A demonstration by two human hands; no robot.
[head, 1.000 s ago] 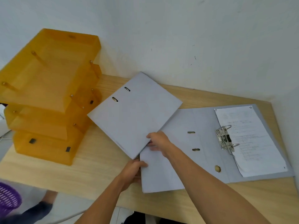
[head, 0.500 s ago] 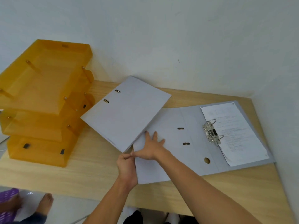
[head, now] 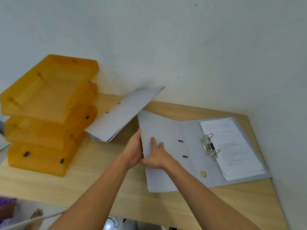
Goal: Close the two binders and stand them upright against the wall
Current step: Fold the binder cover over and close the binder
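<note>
The right hand (head: 157, 157) lies flat, fingers spread, on the inside of the left cover of the open binder (head: 191, 146), pressing near that cover's left edge. The left hand (head: 134, 150) stands edge-on just beside it, its fingers curled around the same edge of the cover, so both hands grip the one flap between them. This binder lies spread open towards the right edge of the tabletop (head: 99, 176), its spine flat, the metal ring mechanism (head: 210, 146) upright in the middle and a stack of printed sheets (head: 232, 146) on the right half, close to the right wall. Left of the hands, nearer the tabletop's back edge, the closed binder (head: 123, 115) sits tilted, its far corner raised towards the back wall (head: 166, 47), its near end low on the wood; neither hand touches it. At the left edge of the tabletop stands a stack of three orange letter trays (head: 46, 113), just beside the closed binder.
</note>
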